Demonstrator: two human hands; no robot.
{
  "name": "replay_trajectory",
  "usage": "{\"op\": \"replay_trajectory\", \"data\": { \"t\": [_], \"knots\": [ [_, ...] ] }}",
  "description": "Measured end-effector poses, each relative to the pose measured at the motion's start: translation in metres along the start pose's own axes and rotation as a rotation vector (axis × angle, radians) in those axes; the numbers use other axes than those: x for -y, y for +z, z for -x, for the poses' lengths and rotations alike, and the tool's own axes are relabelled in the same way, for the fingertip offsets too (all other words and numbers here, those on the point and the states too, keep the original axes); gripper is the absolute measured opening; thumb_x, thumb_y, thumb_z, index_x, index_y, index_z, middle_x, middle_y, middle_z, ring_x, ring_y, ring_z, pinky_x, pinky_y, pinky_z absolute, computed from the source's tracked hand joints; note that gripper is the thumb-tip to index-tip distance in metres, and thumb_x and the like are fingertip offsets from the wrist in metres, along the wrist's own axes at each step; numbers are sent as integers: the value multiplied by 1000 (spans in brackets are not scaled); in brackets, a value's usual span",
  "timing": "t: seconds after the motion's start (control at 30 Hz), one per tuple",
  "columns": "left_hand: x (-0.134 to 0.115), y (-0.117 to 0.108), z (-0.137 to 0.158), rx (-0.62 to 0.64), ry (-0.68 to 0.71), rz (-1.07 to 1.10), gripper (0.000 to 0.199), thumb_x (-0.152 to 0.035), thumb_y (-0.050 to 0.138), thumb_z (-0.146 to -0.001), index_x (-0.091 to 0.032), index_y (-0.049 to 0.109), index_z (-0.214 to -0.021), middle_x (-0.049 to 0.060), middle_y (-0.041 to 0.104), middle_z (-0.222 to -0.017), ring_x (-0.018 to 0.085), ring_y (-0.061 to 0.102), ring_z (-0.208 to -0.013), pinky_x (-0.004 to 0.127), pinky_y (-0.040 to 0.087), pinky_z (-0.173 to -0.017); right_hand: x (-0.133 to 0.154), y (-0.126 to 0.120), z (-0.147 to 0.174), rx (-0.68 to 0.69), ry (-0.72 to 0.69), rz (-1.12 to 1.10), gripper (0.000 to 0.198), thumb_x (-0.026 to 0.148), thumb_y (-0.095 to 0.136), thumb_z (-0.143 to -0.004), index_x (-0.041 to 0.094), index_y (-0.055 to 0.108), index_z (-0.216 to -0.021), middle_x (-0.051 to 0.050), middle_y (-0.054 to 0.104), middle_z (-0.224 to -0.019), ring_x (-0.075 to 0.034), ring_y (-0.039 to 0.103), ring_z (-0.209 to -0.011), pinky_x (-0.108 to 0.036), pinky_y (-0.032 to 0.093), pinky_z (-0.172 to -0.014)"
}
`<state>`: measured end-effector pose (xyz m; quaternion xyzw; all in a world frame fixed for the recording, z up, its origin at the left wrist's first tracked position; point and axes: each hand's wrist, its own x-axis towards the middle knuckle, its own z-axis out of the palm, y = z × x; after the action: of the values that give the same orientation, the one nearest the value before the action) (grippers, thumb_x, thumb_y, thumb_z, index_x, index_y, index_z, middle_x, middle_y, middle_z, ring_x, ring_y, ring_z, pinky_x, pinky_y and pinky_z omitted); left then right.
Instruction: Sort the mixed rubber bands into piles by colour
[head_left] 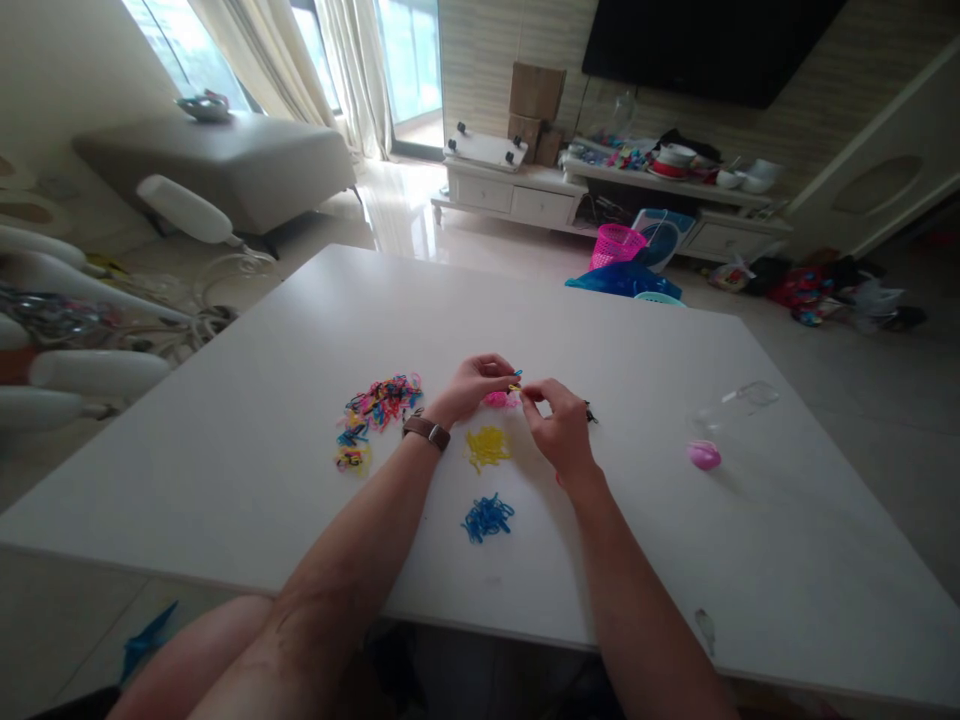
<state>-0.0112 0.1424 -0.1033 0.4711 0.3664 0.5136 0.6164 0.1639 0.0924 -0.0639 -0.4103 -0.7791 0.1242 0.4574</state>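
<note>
My left hand (pixel 484 383) pinches small rubber bands at its fingertips, with a bit of blue (pixel 518 373) showing. Facing it, my right hand (pixel 556 422) is closed in a pinch at a yellow rubber band (pixel 514 388) between the two hands. Under the hands lies a pink pile of bands (pixel 498 399), partly hidden. Closer to me are a yellow pile (pixel 487 448) and a blue pile (pixel 488 518). Left of my wrist sits a mixed heap of coloured bands (pixel 384 402). Some black bands (pixel 591 412) peek out behind my right hand.
The white table (pixel 622 560) carries a pink egg-shaped object (pixel 704 455), a clear container (pixel 754 394) at the right and a small clear piece (pixel 705 632) near the front edge. White chairs (pixel 97 370) stand at the left. A pink basket (pixel 616 245) is beyond the far edge.
</note>
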Motion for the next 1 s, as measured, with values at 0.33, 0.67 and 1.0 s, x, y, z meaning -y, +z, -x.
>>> {"op": "replay_trajectory", "data": {
  "t": [0.33,0.67,1.0],
  "knots": [
    [-1,4,1,-76,24,-79,29,-37,87,-65,-14,77,-80,9,76,-79,18,68,-72,30,52,-70,-4,3,4,364,-58,-140,19,8,63,-83,24,72,-77,0,71,-83,-16,66,-77,-29,51,-74],
    [0,6,5,77,-38,12,23,-28,90,-58,-15,80,-74,5,72,-69,14,62,-61,27,47,-61,6,-2,-1,-63,120,-132,11,21,64,-84,23,65,-74,0,67,-73,-17,62,-68,-33,53,-69],
    [4,6,3,127,-77,101,27,-27,92,-58,-13,76,-76,5,70,-69,13,63,-61,24,47,-57,1,4,-2,-132,254,-249,9,27,65,-85,22,71,-82,-2,72,-78,-19,66,-72,-35,54,-72]
  ]
}}
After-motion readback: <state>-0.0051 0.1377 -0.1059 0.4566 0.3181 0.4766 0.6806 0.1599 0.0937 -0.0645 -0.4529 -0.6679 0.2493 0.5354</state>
